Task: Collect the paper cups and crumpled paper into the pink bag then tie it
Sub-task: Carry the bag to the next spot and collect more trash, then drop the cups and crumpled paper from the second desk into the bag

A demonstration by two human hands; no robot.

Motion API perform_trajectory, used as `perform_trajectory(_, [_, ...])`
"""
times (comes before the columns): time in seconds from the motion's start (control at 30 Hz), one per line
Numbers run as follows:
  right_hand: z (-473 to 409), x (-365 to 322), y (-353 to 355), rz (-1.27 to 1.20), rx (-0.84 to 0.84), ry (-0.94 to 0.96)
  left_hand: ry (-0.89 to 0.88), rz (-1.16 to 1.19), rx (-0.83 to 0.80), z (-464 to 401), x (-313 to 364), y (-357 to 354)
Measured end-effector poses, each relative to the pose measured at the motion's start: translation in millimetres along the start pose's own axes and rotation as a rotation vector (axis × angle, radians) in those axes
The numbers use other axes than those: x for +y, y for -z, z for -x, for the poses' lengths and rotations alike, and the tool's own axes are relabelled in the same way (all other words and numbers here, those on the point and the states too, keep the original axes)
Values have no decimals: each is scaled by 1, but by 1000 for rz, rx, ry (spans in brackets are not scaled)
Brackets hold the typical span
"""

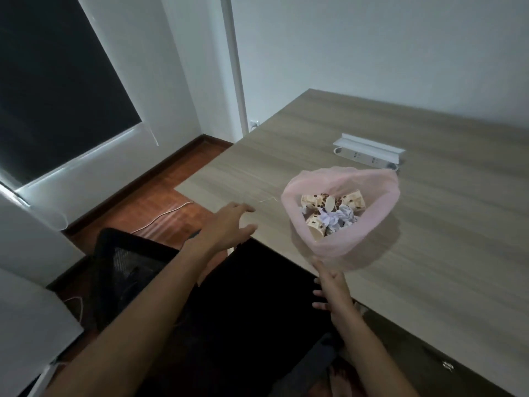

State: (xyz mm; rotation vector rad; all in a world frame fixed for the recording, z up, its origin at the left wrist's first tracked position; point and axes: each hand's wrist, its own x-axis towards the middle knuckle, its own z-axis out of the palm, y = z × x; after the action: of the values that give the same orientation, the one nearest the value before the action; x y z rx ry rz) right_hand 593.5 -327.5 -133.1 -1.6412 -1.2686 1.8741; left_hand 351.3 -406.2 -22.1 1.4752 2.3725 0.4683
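Head view
Pink bag [340,242]: stands mouth-open on the tabletop [429,253], near its front-left corner.
Contents: about four patterned paper cups [353,200] and one clump of crumpled paper [340,217], all inside the bag.
Left hand [229,227]: open, fingers spread, empty, over the tabletop edge.
Right hand [333,293]: fingertip touching the bag's near rim; grip unclear.
Open room: bare wood all around the bag; one power strip [369,157] behind it.

Both forearms are bare to the frame edge, no sleeves showing. The left grip [226,224] and right grip [333,287] wear nothing visible.
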Motion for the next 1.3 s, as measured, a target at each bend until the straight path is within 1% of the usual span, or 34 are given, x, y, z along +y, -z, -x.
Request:
perform_trajectory(0.17, [78,14,-66,67,-57,163,-69,-57,58,47,-48,29])
perform_trajectory(0.3, [139,23,-115,205,-151,259,-83,-56,53,92,-87,49])
perform_trajectory(0.4, [170,28,-148,362,-236,331,-116,-102,65,118,-115,57])
perform_trajectory(0.47, [185,35,-165,466,-302,362,-115,-187,63,130,-133,59])
perform_trajectory(0.5, [193,39,-172,524,-352,372,-100,-217,41,136,-142,59])
perform_trajectory(0.57, [205,52,-183,665,-486,380,-25,-200,-37,150,-160,52])
perform_trajectory(0.6, [210,60,-187,760,-550,381,20,-204,-75,158,-167,45])
perform_trajectory(0.63, [212,69,-190,873,-586,389,29,-251,-79,165,-173,36])
perform_trajectory(0.67, [213,77,-190,978,-581,413,15,-320,-46,171,-176,28])
perform_trajectory(0.7, [213,82,-190,1044,-544,439,-7,-354,25,176,-177,22])
perform_trajectory(0.77, [212,83,-182,1067,-467,468,-28,-317,151,180,-171,15])
perform_trajectory(0.8, [212,82,-176,1058,-457,475,-29,-302,182,180,-167,14])
perform_trajectory(0.97, [205,71,-144,1133,-470,503,5,-245,251,179,-151,1])
perform_trajectory(1.07, [196,59,-128,1190,-479,521,16,-254,281,174,-136,-5])
perform_trajectory(1.3, [165,36,-93,1238,-362,558,21,-333,256,135,-106,-18])
